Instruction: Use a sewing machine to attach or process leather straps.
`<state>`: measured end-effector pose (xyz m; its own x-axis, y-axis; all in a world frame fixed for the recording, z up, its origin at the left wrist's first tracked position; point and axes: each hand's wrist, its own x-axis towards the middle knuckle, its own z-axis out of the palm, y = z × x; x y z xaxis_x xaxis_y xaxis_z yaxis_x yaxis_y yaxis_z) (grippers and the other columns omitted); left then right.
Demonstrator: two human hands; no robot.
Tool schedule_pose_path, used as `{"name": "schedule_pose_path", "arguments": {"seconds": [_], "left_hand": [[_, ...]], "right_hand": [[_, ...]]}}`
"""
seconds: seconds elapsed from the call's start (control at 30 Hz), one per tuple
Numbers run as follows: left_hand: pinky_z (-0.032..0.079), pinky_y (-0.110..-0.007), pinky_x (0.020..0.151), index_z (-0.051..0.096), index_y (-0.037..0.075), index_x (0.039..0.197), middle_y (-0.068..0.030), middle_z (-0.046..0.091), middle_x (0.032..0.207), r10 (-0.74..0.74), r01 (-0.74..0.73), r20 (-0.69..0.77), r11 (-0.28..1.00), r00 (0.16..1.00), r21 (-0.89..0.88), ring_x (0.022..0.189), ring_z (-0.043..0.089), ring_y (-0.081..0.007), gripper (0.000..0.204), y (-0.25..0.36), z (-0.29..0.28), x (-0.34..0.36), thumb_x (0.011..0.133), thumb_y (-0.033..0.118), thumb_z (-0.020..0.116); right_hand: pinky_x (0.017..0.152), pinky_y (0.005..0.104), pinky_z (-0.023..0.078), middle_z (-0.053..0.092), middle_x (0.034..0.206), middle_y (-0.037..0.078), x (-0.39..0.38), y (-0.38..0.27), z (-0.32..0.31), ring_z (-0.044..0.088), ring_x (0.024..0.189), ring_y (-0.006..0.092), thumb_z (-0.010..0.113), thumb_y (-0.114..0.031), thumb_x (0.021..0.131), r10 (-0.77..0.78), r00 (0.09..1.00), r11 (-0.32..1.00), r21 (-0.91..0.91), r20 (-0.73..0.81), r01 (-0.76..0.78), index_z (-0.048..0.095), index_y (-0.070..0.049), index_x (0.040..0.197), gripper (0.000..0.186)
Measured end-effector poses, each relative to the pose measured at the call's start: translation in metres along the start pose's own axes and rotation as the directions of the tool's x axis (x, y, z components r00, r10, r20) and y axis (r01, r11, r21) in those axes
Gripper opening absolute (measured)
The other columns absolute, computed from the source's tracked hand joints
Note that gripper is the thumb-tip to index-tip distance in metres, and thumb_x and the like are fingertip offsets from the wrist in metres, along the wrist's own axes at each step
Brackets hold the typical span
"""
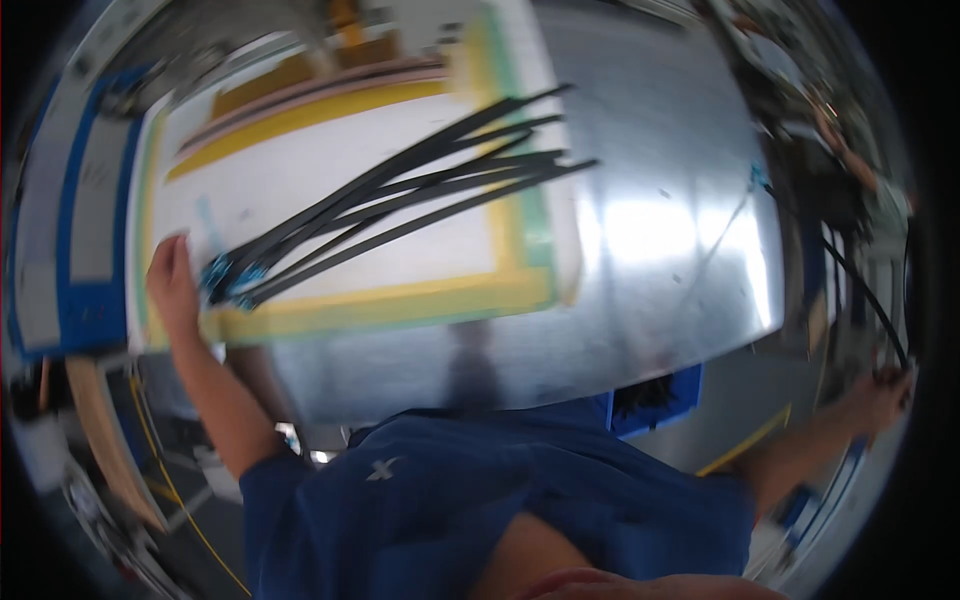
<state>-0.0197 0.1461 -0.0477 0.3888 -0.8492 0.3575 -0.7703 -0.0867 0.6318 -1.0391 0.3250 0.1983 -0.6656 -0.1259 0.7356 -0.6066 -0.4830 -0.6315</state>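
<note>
Several long black strips [380, 195] lie in a loose fan across a white board. Blue pieces [235, 277] sit at their bunched left ends. Just left of these ends is my left hand [175, 285], its fingers drawn together; what they hold, if anything, does not show. Far out to the right, my right hand [885, 393] is closed on one end of another black strip [862, 285]. That strip runs up toward the table's right edge, where a blue piece [757, 177] shows at its other end.
The white board [400, 245], edged with yellow and green tape, rests on a shiny metal table [640, 300]. A blue bin [655, 400] with dark contents stands below the front edge. Blue-framed panels [90, 220] are at left. Another person's arm [855, 165] shows at far right.
</note>
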Motion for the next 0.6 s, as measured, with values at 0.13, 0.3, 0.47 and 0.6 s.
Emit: {"name": "schedule_pose_path", "arguments": {"seconds": [0.13,0.3,0.47,0.6], "left_hand": [[0.054,-0.036,0.093,0.071,-0.003,0.122,-0.0167,0.076,0.113,0.107,-0.132,0.114,0.963,0.988,0.234,0.103,0.07,-0.0253,0.035,-0.026,-0.023,0.005,0.108,0.028,0.06],[0.051,-0.035,0.096,0.069,-0.003,0.128,-0.0154,0.074,0.118,0.106,-0.136,0.195,0.98,0.975,0.145,0.107,0.068,-0.0237,0.041,-0.013,-0.023,0.02,0.11,0.032,0.059],[0.05,-0.034,0.093,0.069,-0.001,0.13,-0.0135,0.073,0.112,0.016,-0.066,0.263,0.981,0.965,0.183,0.102,0.066,-0.0224,0.04,0.021,-0.014,0.009,0.108,0.032,0.063],[0.047,-0.035,0.095,0.068,-0.002,0.118,-0.0114,0.07,0.105,0.219,-0.303,0.359,0.933,0.907,0.197,0.098,0.063,-0.023,0.029,0.042,-0.015,-0.004,0.102,0.022,0.071]], "right_hand": [[0.055,0.0251,0.042,0.065,0.075,0.003,-0.068,-0.029,0.029,0.057,0.064,0.0093,0.076,-0.014,0.099,-0.073,0.991,0.959,-0.281,-0.116,0.038,0.066,-0.007,0.092,0.014],[0.065,0.0262,0.047,0.069,0.085,0.004,-0.087,-0.006,-0.028,0.061,0.075,0.01,0.075,-0.018,0.1,-0.134,0.978,0.808,-0.589,-0.159,0.015,0.069,0.0,0.097,0.019],[0.073,0.0308,0.052,0.073,0.09,0.007,-0.112,0.083,-0.142,0.066,0.082,0.0161,0.074,-0.021,0.098,0.123,0.981,0.506,-0.841,-0.15,-0.192,0.073,0.004,0.1,0.025],[0.067,0.0313,0.052,0.072,0.084,0.008,-0.169,0.122,-0.187,0.066,0.073,0.0169,0.073,-0.021,0.097,0.257,0.907,0.208,-0.897,-0.334,-0.39,0.074,0.001,0.101,0.022]]}}
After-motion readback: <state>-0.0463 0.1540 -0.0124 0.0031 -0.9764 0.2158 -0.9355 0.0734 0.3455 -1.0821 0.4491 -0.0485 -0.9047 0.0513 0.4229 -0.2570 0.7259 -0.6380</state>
